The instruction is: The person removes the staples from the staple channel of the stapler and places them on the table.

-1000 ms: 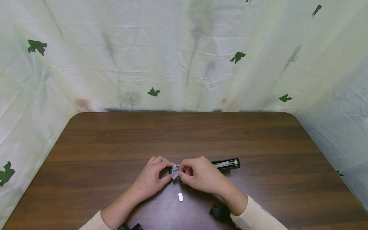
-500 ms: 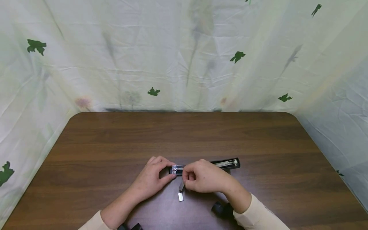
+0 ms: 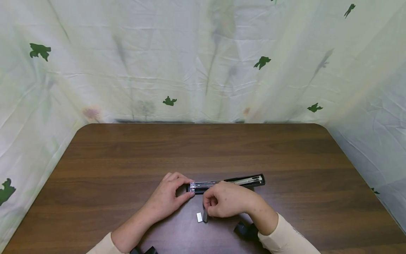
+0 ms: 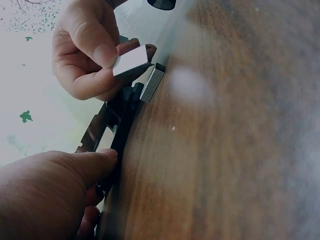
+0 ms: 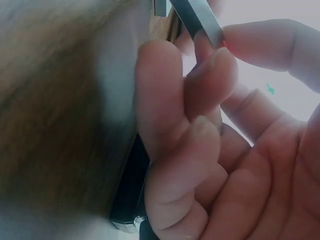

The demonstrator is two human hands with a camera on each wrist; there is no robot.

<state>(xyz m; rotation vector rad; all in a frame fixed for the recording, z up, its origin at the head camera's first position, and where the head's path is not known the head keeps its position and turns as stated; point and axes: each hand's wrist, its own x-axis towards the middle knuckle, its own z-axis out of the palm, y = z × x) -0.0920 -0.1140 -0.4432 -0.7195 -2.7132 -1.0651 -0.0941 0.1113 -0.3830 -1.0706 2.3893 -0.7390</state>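
Observation:
An opened black stapler [image 3: 250, 181] lies across the table, its silver staple channel facing up. My left hand [image 3: 169, 193] grips the stapler's left end between thumb and fingers. Just in front of the stapler, my right hand [image 3: 226, 199] pinches a strip of staples [image 3: 205, 216] between thumb and fingertips. The left wrist view shows this strip [image 4: 132, 61] raised above the table, its flat face bright. Beside it on the tabletop lies a second, short strip of staples [image 3: 199, 217]. My right hand hides part of the stapler's middle in the head view.
The brown wooden table [image 3: 127, 151] reaches back to a pale patterned curtain [image 3: 190, 53] with green leaf shapes. Black wrist gear [image 3: 245, 231] sits below my right wrist, and more black gear [image 3: 144, 250] shows by the left forearm.
My right hand has drawn the pinched strip of staples away from the stapler's channel, down toward the loose strip, uncovering more of the channel. My left hand has stayed on the stapler.

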